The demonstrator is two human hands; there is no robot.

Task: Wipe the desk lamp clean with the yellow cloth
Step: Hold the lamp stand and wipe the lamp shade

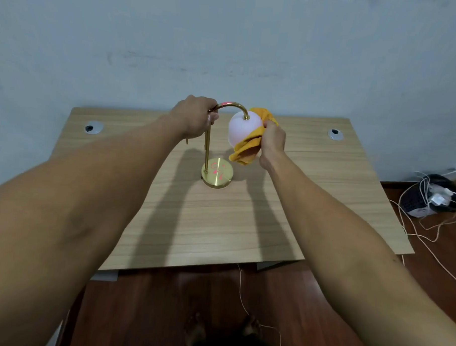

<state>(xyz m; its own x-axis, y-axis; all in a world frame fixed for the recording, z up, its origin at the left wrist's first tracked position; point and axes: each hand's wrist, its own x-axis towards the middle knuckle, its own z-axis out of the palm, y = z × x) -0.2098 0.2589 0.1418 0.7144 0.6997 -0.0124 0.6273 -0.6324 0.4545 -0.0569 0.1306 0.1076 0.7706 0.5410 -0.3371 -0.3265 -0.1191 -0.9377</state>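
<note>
One desk lamp (pixel 217 143): left hand (pixel 196 118) clamped on arch, right hand (pixel 272 143) pressing yellow cloth (pixel 246 150) against shade; red marks on base (pixel 217 176) apparently unwiped.

Light wood-grain desk (pixel 219 224) against pale blue-grey wall (pixel 227 42). Two grommet holes: left (pixel 93 127), right (pixel 335 134). Reddish wooden floor (pixel 163 314). Black bundle with tangled white cables (pixel 429 200) at right.

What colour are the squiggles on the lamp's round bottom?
Pinkish-red, on the gold base, seen in the head view.
</note>
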